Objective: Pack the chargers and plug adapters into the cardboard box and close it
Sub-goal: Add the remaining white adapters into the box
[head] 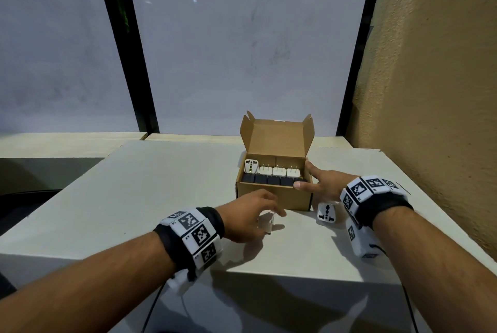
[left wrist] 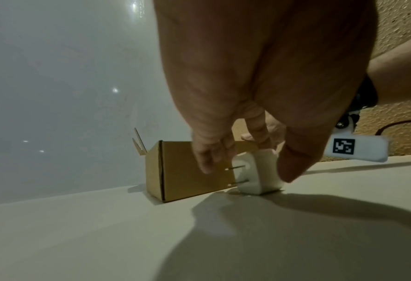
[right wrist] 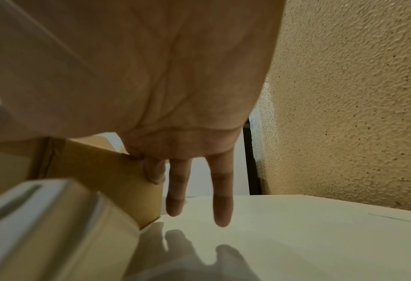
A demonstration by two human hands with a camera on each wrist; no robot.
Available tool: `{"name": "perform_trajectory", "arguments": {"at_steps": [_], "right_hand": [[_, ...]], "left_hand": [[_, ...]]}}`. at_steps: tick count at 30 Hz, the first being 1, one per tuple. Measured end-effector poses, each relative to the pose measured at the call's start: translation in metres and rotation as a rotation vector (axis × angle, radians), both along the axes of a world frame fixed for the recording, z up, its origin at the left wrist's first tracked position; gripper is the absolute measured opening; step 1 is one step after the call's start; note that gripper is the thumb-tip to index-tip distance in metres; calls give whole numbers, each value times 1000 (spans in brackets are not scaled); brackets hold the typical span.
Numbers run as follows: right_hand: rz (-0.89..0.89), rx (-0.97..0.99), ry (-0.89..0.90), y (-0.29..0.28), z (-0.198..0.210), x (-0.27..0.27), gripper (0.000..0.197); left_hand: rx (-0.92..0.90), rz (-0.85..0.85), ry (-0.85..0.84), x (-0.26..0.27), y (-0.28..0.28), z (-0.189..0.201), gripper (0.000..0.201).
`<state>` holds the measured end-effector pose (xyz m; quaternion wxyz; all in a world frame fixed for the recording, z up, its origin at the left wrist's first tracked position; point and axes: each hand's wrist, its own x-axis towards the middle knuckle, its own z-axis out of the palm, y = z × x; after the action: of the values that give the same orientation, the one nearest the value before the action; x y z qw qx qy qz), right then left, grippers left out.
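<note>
The left hand [head: 250, 214] pinches a white charger [left wrist: 259, 175] lying on the table [head: 161, 184] at lower centre, thumb on its side, fingers by the prongs. I judge it best held by the body, turned prongs-up and lowered into the open cardboard box [head: 271, 198], which the right hand [head: 322, 184], fingers spread, braces. The box holds 3 boxed white chargers [head: 278, 171], 1 boxed plug adapter [head: 250, 166] and seemingly 5 black chargers [head: 273, 180]; 1 loose plug adapter [head: 326, 213] stands lower right.

Matt brown cardboard box [head: 271, 198]; smooth white plastic charger [left wrist: 259, 173]; rough wall [head: 430, 77].
</note>
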<state>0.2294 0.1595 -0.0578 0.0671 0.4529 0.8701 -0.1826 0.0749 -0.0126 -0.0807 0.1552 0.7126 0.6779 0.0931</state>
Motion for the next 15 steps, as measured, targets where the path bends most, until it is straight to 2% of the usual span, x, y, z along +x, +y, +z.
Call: {"name": "perform_trajectory", "arguments": {"at_steps": [5,12,15], "right_hand": [[-9,11,14,0,-2,0,89],[-2,13,8,3,-2,-1,88],[5,16,11,2,-1,-1,87]], "left_hand": [[36,197,66,5,3,1,47],[62,132,34,-4,0,8,37],[78,156,-5,-5,-2,6,54]]}}
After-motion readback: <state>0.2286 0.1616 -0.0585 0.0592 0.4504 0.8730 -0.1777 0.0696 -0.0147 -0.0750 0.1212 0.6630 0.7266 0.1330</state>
